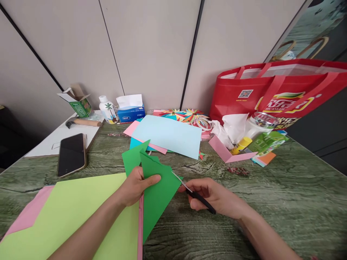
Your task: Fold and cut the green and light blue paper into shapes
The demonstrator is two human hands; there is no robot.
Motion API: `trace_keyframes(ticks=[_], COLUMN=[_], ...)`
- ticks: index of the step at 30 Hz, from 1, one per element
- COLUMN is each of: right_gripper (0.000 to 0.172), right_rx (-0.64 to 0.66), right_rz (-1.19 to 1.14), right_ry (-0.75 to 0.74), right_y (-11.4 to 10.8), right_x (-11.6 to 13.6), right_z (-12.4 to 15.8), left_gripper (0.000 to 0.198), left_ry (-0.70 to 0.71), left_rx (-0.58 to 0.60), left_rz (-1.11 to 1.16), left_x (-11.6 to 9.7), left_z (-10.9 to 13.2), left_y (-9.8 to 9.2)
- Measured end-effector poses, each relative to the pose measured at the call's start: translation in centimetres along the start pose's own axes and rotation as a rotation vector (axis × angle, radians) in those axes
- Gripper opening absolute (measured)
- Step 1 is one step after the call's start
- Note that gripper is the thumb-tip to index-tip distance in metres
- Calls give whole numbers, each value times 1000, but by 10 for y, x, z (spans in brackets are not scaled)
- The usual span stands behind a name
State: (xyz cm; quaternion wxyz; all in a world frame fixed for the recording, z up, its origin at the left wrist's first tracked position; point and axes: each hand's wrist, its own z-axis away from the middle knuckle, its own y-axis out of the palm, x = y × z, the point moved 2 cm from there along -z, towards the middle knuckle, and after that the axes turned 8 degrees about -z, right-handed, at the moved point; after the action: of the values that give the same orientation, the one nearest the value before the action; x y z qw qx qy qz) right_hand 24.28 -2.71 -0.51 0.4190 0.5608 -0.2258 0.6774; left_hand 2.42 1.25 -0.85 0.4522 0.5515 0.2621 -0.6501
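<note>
A folded sheet of green paper (159, 191) is pinched in my left hand (139, 186), with the thumb lying on its front. My right hand (208, 196) holds a pair of scissors (199, 200) with black handles, and their blades meet the right edge of the green paper. The top edge of that paper looks jagged. Behind my left hand stands another green flap (132, 159); whether it belongs to the same sheet I cannot tell. Light yellow-green paper (89, 206) lies under my left forearm, over pink paper (34, 209).
Pale blue paper (168, 133) tops a pile at the back. On the left are a phone (72, 155), a hammer (84, 122), a bottle (107, 110) and a tissue pack (131, 113). A glue stick (241, 145) and a red bag (233, 94) stand right.
</note>
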Motion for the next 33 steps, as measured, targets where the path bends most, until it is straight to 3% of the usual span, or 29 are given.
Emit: trace_keyframes(ticks=[33], right_gripper=[38], right_rx=[-104], right_rz=[55], right_ry=[65], right_y=[0], right_x=[-5], right_z=[0], left_gripper=[20], left_ry=[-64], left_rx=[-1], left_rz=[114], left_x=[-2], left_z=[1], left_y=[3])
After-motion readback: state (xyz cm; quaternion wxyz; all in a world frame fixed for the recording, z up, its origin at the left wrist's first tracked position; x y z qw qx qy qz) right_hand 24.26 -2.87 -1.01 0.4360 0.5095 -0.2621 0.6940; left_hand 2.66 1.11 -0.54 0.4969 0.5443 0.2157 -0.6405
